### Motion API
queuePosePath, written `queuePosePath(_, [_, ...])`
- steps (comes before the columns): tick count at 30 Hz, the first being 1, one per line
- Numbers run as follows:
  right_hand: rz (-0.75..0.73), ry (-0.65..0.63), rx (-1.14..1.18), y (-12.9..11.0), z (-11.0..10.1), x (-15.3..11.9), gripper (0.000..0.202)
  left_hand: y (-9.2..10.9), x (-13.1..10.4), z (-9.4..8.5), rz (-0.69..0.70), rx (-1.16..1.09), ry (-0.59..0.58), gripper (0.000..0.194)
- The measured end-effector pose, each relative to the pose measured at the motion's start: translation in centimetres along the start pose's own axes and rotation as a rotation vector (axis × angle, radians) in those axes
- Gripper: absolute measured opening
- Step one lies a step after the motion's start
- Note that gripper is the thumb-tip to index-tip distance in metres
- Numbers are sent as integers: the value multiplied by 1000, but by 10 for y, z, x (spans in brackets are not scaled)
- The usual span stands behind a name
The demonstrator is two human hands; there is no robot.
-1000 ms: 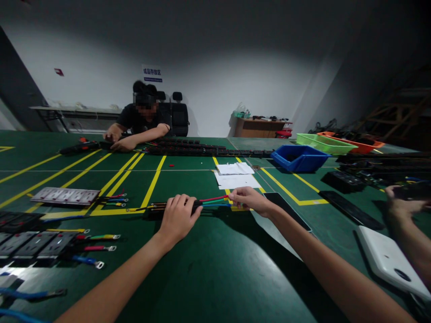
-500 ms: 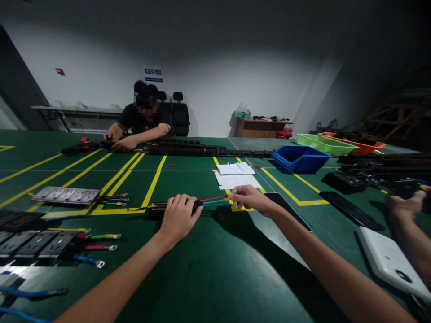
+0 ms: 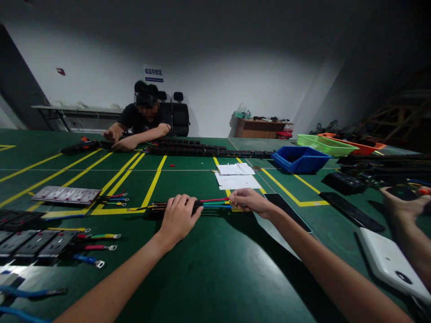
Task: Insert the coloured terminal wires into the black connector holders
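My right fingers (image 3: 239,197) pinch the coloured wires (image 3: 215,203) near their ends. My left fingers (image 3: 178,202) are closed over the black strip (image 3: 153,214) those wires run from, low on the green surface (image 3: 195,278). Beyond it I see paper (image 3: 237,181), then a blue bin (image 3: 303,162).

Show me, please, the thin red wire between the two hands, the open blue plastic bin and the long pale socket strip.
Thin red wire (image 3: 214,200): head view, visible middle stretch.
Blue plastic bin (image 3: 307,166): head view, near outer wall.
Pale socket strip (image 3: 66,195): head view, middle of body.
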State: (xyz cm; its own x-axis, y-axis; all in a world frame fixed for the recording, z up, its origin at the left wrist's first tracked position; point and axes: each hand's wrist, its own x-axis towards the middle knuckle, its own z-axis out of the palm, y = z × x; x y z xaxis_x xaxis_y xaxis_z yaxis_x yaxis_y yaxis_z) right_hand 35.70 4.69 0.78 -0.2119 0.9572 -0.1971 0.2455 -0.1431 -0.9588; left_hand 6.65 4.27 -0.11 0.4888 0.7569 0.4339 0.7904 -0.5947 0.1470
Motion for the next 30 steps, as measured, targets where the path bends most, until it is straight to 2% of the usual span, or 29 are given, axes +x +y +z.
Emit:
queuePosePath(8, [-47,45,91,-4,4,-2,41,1,0,-1,6,13,3,41])
queuePosePath(13, [40,29,-39,-4,5,-2,44,1,0,0,0,4,-3,42])
queuePosePath(18, [-16,21,44,-6,4,-3,41,0,0,1,-2,-16,-9,41])
queuePosePath(24, [44,42,-86,-3,5,-1,41,0,0,1,0,-21,2,41])
queuePosePath(30, [-17,26,34,-6,3,-3,39,0,0,1,5,-12,2,40])
